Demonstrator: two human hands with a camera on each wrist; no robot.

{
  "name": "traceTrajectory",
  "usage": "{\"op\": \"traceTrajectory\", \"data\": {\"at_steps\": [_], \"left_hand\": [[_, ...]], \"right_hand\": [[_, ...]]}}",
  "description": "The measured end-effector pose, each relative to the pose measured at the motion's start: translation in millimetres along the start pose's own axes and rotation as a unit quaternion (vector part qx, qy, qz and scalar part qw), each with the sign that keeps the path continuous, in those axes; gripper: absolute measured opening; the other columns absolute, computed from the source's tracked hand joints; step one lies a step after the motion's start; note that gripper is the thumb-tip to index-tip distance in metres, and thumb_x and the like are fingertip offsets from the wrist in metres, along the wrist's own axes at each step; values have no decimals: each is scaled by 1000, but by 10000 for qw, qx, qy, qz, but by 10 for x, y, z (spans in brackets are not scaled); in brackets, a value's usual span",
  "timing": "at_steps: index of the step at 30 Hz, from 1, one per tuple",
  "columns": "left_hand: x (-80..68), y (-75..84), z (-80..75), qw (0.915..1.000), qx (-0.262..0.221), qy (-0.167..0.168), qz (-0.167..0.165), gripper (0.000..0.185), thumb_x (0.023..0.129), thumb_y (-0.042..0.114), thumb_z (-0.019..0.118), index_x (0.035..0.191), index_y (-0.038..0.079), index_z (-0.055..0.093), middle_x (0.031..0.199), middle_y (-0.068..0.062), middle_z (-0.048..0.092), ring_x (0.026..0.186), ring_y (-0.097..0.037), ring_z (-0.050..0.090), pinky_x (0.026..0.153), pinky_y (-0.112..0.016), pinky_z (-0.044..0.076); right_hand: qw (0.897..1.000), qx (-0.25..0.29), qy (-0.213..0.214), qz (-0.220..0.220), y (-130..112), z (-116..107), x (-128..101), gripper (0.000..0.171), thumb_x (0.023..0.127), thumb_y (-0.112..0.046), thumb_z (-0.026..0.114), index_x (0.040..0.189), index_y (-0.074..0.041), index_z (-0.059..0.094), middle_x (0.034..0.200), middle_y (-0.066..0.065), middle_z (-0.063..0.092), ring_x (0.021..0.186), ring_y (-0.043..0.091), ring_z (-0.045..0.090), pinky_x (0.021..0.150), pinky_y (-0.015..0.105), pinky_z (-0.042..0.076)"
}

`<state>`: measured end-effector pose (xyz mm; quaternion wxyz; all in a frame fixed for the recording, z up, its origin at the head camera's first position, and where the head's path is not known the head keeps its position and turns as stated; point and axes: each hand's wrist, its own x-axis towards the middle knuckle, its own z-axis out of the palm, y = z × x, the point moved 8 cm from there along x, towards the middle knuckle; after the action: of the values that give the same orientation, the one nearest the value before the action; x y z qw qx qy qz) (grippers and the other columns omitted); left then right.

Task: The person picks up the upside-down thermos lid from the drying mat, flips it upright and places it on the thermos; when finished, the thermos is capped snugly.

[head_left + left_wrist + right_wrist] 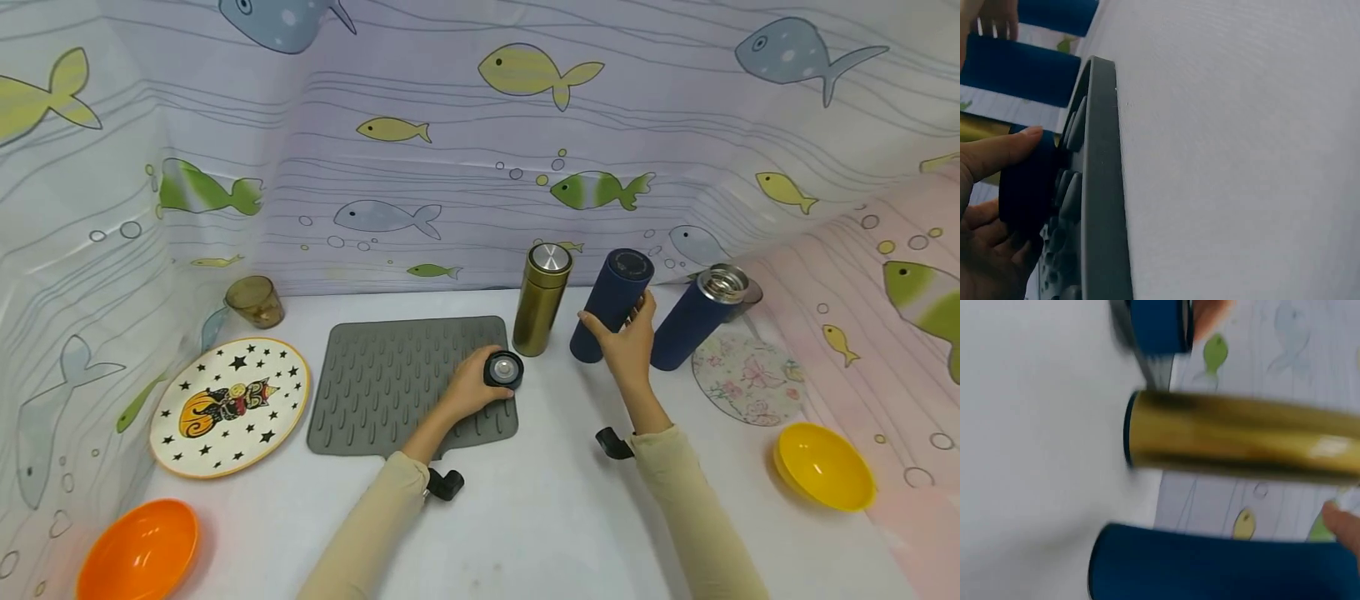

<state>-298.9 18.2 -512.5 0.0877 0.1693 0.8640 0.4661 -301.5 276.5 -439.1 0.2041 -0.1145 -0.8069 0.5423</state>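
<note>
Left hand (pixel 471 390) at the mat's (pixel 390 383) far right corner, fingers curled round a dark lid (pixel 503 369) resting there, steel inside facing up. Right hand (pixel 628 342) wrapped round the near blue flask (pixel 611 306), thumb on the left side, fingers behind; flask tilted, base on the surface (pixel 555 500). Just left, a gold flask (pixel 541 298) upright and capped; just right, a second blue flask (pixel 698 317), mouth open, leaning the same way. Likely trouble: three tall flasks standing close, so a sideways swing of the held one could knock the gold one over or nudge the open one; a tilted flask held low could also slip on the smooth top. Lid sits at the mat's edge, close to the gold flask's foot, and could roll off if let go carelessly. Open room: broad bare stretch near, between the two sleeves. Far side closed by the fish curtain (pixel 480 150). Left side taken by a star plate (pixel 229 406), a brown cup (pixel 257 301) and an orange bowl (pixel 138 550); right side by a floral coaster (pixel 746 379) and a yellow bowl (pixel 823 465).
</note>
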Motion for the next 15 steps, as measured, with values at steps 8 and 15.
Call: {"op": "traceTrajectory", "data": {"at_steps": [8, 15], "left_hand": [[-205, 100, -168, 9983, -163, 464, 313, 74, 74, 12, 88, 138, 5, 51, 137, -16, 56, 129, -37, 52, 107, -59, 39], [-520, 450, -344, 9962, -341, 460, 652, 75, 73, 10, 89, 138, 10, 52, 131, -9, 59, 123, -30, 56, 103, -56, 44]], "right_hand": [[9990, 358, -259, -96, -108, 92, -682, 82, 85, -18, 80, 148, 2, 32, 149, 23, 41, 136, 38, 45, 109, 52, 40], [9492, 1094, -2732, 1113, -53, 578, -1125, 54, 93, -25, 70, 140, -6, 50, 135, 19, 59, 119, 31, 63, 100, 45, 52]]}}
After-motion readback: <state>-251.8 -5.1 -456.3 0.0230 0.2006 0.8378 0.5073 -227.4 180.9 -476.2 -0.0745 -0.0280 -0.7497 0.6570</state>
